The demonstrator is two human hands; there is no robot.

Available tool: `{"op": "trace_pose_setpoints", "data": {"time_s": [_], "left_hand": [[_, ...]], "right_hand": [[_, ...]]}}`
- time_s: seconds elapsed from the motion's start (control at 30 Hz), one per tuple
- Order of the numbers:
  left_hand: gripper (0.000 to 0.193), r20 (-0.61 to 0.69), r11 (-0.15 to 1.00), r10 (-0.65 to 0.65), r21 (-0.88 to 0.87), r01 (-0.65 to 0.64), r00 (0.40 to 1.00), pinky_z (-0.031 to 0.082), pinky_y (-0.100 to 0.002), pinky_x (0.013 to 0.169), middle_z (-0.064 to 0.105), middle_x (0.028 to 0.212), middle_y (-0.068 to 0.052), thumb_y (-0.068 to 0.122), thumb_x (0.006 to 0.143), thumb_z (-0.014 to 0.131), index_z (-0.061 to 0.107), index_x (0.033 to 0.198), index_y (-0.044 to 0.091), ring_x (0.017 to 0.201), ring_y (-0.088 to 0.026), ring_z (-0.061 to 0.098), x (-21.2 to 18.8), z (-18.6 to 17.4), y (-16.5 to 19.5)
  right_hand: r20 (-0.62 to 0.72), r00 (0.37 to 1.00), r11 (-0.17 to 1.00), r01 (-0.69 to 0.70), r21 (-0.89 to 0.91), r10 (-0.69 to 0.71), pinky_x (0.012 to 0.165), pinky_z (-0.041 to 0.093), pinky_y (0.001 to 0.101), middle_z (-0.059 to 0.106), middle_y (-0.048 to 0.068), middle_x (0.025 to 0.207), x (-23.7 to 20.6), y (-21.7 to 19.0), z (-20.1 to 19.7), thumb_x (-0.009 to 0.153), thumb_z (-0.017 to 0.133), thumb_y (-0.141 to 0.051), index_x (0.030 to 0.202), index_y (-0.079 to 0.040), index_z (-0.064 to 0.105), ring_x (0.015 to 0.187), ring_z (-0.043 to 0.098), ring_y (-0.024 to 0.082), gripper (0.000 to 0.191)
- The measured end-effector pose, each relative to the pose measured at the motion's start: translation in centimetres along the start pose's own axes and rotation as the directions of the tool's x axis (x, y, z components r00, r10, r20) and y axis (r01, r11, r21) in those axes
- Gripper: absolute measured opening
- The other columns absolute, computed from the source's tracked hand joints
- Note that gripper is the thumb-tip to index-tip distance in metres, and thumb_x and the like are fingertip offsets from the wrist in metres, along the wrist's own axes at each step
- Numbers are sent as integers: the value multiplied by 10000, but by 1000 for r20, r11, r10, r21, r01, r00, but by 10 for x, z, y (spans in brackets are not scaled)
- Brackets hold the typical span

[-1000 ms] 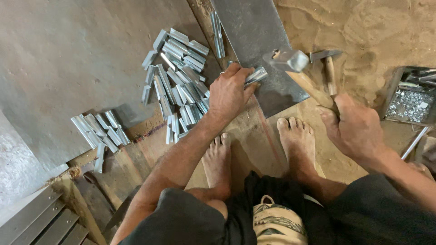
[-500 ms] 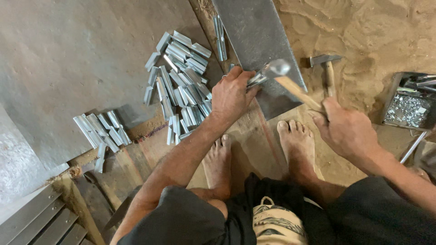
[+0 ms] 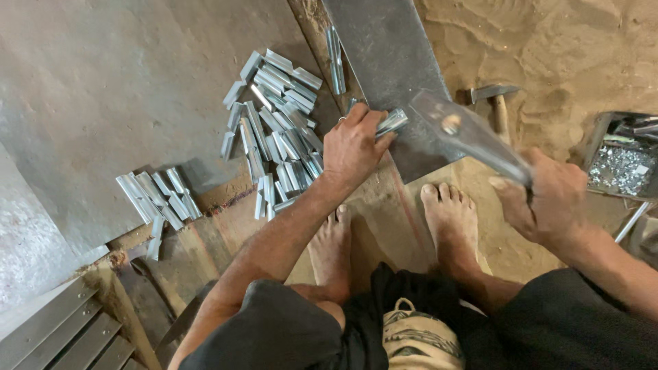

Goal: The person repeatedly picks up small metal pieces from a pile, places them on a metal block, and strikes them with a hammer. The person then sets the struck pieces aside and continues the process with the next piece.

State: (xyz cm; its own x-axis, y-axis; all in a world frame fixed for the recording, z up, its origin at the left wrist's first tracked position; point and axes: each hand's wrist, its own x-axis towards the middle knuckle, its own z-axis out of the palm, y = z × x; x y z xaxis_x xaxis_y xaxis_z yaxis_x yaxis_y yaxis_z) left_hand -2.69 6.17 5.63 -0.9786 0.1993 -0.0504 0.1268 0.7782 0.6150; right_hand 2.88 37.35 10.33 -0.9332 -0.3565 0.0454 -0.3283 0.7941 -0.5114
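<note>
My left hand [image 3: 355,144] grips a small shiny metal piece [image 3: 392,122] and presses it against the dark steel block [image 3: 387,62] that lies on the ground. My right hand [image 3: 548,199] is closed around the handle of a hammer [image 3: 466,133], whose head is raised and blurred just right of the metal piece. My bare feet [image 3: 449,212] rest on the ground below the block.
A heap of several similar bent metal pieces [image 3: 277,130] lies left of my left hand, with a smaller group [image 3: 157,199] further left. A second hammer [image 3: 495,99] lies on the sand. A tray of small metal bits [image 3: 620,168] sits at the right edge.
The hammer came down onto the metal piece half a second ago and is now lifted up and back to the right. My left hand has stayed on the piece.
</note>
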Motion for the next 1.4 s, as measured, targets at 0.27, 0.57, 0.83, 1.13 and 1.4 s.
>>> {"op": "trace_pose_setpoints", "data": {"time_s": [0.27,0.57,0.83,1.13,1.4], "left_hand": [[400,-74,1000,7,27,-5,997,605,-437,742,646,1082,-98,314,840,830,704,1148,92,875,-307,721,-11,4,-16],[421,-531,719,-508,173,673,679,514,-510,874,696,1123,-185,274,870,802,675,1214,66,1054,-405,651,-113,-138,-183],[316,-389,875,-406,97,474,827,519,-493,960,721,1139,-171,195,893,726,712,1182,70,1091,-396,663,-57,-143,-185],[230,-271,918,-353,85,387,896,557,-502,771,727,993,-184,186,922,754,666,1065,29,884,-402,719,-30,-135,-175],[275,-117,994,-37,-104,24,992,610,-403,736,729,1063,-141,171,957,748,620,1176,66,889,-298,758,-49,-102,-84]], "right_hand": [[322,878,935,-334,-114,353,576,494,456,657,214,719,19,12,40,1084,520,-402,1178,1,624,636,633,317,427],[609,543,679,-734,11,578,611,514,386,638,164,796,-4,26,55,1142,449,-407,1058,1,735,660,639,267,506],[405,820,445,-563,697,405,970,574,394,665,98,1146,32,60,41,1116,476,-71,1312,26,563,1125,677,233,236],[537,622,353,-775,524,570,753,508,426,632,168,939,47,23,21,1160,596,-194,1056,58,594,839,597,260,273],[423,739,614,-672,414,524,659,580,265,724,136,956,122,-41,2,1000,609,-138,1111,27,684,760,737,169,213]]}}
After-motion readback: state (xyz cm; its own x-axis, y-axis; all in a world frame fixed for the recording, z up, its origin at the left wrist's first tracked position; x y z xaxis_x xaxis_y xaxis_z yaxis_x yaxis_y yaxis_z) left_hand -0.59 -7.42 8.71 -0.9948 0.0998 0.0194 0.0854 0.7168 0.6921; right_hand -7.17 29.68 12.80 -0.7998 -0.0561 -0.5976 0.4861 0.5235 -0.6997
